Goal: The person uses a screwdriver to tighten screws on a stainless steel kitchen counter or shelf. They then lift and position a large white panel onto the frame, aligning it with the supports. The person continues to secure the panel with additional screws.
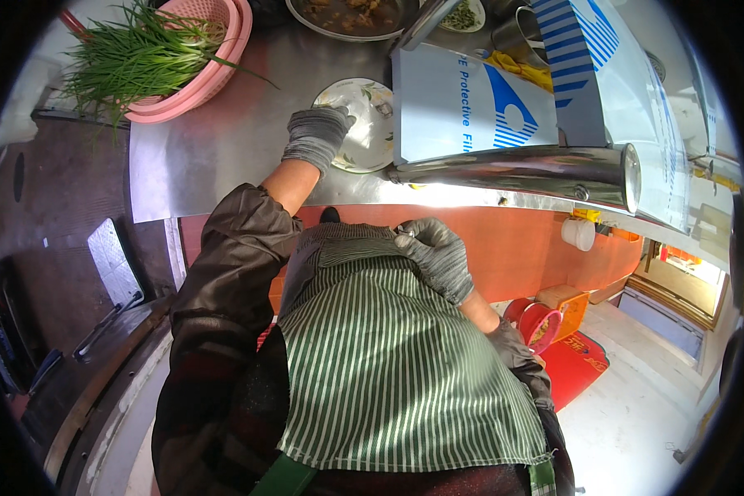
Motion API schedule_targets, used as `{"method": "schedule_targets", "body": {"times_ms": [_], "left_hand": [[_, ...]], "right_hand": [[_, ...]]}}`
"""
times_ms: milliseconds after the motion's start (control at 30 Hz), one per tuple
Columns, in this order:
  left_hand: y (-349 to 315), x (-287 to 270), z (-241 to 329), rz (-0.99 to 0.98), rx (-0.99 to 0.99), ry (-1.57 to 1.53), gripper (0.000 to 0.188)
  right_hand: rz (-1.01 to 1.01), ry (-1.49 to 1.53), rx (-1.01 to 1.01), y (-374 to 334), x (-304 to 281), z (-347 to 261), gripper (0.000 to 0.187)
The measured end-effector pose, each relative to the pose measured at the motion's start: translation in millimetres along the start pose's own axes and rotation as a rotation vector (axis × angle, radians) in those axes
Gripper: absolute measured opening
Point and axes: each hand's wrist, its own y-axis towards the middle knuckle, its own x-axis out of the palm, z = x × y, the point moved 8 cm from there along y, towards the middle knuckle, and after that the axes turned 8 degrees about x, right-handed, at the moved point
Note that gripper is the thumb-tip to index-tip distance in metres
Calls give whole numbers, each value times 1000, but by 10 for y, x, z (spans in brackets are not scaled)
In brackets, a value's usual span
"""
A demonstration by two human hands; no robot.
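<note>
My left hand (317, 135), in a grey knit glove, is over the left side of a white plate (361, 159) with a leaf and flower pattern. Its fingers are curled together, and their tips are mostly hidden from above. Bright glare covers the middle of the plate. My right hand (436, 258), also gloved in grey, is closed in front of my waist at the upper edge of the striped green apron (388, 355). A small shiny bit shows at its fingertips, too small to name.
Green stalks (145, 62) fill a pink basket (236, 58) at the far left of the steel counter (223, 153). Behind the plate stands a pan (364, 35) of food. A film-covered panel (471, 107) and a thick metal tube (521, 172) border the plate's right. A red bucket (525, 314) stands lower right.
</note>
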Motion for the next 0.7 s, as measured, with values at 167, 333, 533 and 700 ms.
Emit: {"method": "schedule_targets", "body": {"times_ms": [167,333,533,700], "left_hand": [[7,-32,-60,100,-60,-48,34],[-7,-47,-64,189,-53,-18,26],[103,72,-141,75,-103,-83,30],[91,6,-71,141,-29,-53,37]], "right_hand": [[1,10,33,10,-20,46,16],[-12,4,46,39,-19,50,17],[-1,-69,82,49,-24,-10,20],[-13,-75,77,46,-23,-15,20]]}}
